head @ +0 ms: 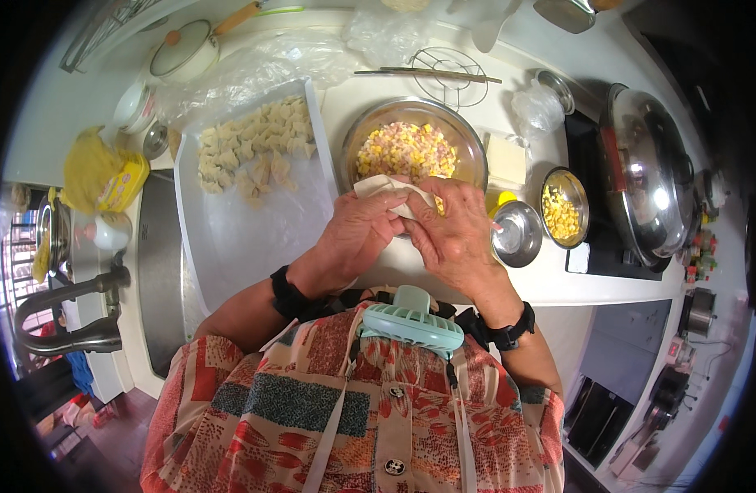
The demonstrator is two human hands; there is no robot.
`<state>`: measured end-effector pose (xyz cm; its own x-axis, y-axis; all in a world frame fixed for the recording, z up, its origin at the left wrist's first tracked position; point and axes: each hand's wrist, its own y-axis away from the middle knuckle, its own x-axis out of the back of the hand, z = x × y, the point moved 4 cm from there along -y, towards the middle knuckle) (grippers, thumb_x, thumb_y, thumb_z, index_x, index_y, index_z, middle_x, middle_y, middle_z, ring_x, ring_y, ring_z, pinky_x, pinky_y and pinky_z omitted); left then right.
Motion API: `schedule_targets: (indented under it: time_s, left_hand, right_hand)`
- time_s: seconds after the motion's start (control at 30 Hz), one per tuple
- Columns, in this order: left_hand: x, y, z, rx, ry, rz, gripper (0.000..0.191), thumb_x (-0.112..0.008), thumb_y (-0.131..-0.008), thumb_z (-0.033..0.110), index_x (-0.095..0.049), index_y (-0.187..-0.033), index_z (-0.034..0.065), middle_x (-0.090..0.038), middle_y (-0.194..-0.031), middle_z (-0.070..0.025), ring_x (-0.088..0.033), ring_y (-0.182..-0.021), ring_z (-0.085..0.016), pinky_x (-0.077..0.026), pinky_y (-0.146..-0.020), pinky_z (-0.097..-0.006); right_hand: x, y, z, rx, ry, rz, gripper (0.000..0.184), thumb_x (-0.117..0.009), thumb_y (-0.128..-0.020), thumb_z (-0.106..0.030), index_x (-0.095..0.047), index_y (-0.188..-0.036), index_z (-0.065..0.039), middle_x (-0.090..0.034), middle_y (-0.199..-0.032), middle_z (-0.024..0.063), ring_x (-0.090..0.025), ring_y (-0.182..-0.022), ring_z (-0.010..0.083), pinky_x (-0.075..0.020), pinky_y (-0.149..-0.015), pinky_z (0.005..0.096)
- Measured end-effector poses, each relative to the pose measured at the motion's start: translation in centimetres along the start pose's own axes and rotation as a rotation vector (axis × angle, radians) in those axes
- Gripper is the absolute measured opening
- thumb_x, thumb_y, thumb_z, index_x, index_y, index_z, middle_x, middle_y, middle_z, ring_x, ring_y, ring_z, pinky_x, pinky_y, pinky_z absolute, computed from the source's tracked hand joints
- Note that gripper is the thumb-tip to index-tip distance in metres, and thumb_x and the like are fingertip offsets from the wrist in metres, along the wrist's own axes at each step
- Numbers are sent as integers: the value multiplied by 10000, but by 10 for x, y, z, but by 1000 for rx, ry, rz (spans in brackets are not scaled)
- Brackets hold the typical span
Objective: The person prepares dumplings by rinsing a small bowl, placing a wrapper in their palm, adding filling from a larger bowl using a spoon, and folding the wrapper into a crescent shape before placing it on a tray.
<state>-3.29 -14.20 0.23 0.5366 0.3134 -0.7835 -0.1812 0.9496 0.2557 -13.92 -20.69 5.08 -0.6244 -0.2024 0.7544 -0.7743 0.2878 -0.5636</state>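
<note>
Both my left hand (pixel 362 228) and my right hand (pixel 455 228) pinch one pale dough wrapper (pixel 378 187), folded between the fingertips. They are over the near rim of a steel bowl (pixel 478 145) of chopped filling (pixel 408 151), pink and white with yellow bits. Whether filling lies inside the wrapper is hidden by my fingers. On the left, a white tray (pixel 254 246) holds rows of folded dumplings (pixel 261 135) at its far part. A stack of square wrappers (pixel 506 160) lies right of the bowl.
A small steel bowl (pixel 517 234) stands beside a bowl of yellow pieces (pixel 561 209). Chopsticks (pixel 433 75) rest on a wire rack (pixel 461 58) behind the filling. A large lidded pan (pixel 652 172) is on the cooktop at right; a sink (pixel 162 265) and faucet (pixel 76 308) are at left.
</note>
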Motion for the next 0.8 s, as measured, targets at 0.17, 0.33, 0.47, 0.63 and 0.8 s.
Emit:
schedule_targets:
  time_s: [0.17, 0.33, 0.47, 0.63, 0.8]
  left_hand:
    - [0, 2, 1, -4, -13, -49, 259, -433, -888, 105, -449, -1129, 12, -526, -1097, -106, -503, -1060, -205, -393, -925, -357]
    - [-23, 9, 8, -10, -96, -158, 261, -422, -891, 93, -433, -1136, 4, -516, -1113, -121, -498, -1070, -211, -396, -932, -365]
    - [-30, 10, 7, -12, -96, -146, 279, -409, -896, 105, -439, -1144, -19, -514, -1136, -134, -506, -1077, -223, -389, -959, -385]
    - [-30, 11, 0, 0, -85, -134, 291, -389, -902, 123, -453, -1143, -27, -524, -1135, -136, -516, -1069, -231, -394, -959, -397]
    - [-31, 14, 1, 64, -94, -97, 248, -412, -898, 131, -466, -1104, 4, -534, -1090, -133, -518, -1048, -220, -404, -936, -371]
  right_hand:
    - [11, 17, 6, -38, -61, 86, 341, -726, -594, -79, -640, -922, -39, -542, -984, 81, -506, -844, 259, -420, -713, 373]
    - [18, 22, 3, -146, -153, 189, 312, -724, -640, -82, -653, -937, -20, -575, -849, 67, -538, -745, 195, -439, -638, 304]
    - [-3, 45, 33, -915, -874, 163, 253, -619, -840, -144, -622, -1019, 35, -594, -771, 39, -523, -676, 72, -438, -588, 211]
    - [-8, 45, 28, -1000, -994, 100, 244, -635, -815, -62, -610, -1034, 45, -613, -800, 26, -540, -686, 72, -460, -623, 201]
    - [-8, 44, 28, -977, -996, 168, 187, -648, -787, -9, -626, -965, 42, -599, -755, 10, -525, -664, 57, -445, -593, 194]
